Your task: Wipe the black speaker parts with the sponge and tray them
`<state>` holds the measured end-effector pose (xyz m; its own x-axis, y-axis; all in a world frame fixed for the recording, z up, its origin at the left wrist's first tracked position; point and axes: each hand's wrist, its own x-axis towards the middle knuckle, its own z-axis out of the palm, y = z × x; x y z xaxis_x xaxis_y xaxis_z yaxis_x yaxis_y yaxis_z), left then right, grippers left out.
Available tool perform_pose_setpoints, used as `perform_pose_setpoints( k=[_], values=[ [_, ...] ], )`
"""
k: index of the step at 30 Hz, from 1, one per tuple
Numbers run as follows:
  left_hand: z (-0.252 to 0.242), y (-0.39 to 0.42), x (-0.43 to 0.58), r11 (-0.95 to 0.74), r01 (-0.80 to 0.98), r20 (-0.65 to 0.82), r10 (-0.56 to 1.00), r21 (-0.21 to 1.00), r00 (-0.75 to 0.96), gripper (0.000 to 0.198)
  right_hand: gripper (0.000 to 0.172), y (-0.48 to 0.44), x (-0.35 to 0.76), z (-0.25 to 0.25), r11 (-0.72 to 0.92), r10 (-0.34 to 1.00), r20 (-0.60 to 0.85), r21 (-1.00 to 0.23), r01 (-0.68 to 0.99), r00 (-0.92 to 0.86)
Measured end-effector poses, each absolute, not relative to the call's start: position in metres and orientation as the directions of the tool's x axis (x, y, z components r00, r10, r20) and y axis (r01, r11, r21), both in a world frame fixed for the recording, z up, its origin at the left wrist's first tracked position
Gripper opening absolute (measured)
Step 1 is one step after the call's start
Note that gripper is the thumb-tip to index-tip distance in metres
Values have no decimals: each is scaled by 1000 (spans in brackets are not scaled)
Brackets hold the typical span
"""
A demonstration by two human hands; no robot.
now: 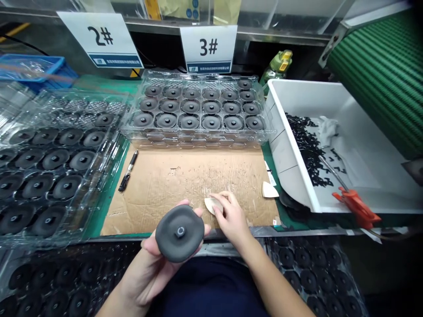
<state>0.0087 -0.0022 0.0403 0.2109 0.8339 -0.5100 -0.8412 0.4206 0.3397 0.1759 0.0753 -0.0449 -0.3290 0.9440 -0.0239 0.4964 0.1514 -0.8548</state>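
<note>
My left hand (150, 264) grips a black oval disc (172, 244) with a small raised stud in its middle, its studded face turned up toward me. The disc is held above the front edge of a cardboard sheet (158, 189). In the fingers of my right hand (231, 215) is a cream wedge-shaped pad (211, 206), just to the right of the disc and apart from it. A second cream wedge pad (270, 190) lies at the cardboard's right edge. Part of the held pad is covered by my fingers.
Clear trays of similar discs stand at the back (198, 132) and left (99, 176). A pen (128, 171) lies on the cardboard. At right, a white bin (317, 202) holds small black pieces; an orange-handled tool (357, 207) rests by its rim. A green bottle (279, 66) stands behind.
</note>
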Motion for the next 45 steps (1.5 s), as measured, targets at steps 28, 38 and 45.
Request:
perform_pose_setpoints(
  k=[28, 38, 45],
  values=[
    [24, 36, 77, 804, -540, -818, 473, 249, 327, 39, 51, 55, 323, -80, -145, 767, 501, -473, 869, 401],
    [15, 41, 90, 840, -514, -856, 389, 177, 341, 42, 67, 80, 310, -92, -251, 789, 461, -362, 897, 407],
    [5, 37, 94, 857, -497, -852, 358, 137, 381, 47, 53, 82, 307, -92, -274, 766, 467, -386, 881, 442]
  ],
)
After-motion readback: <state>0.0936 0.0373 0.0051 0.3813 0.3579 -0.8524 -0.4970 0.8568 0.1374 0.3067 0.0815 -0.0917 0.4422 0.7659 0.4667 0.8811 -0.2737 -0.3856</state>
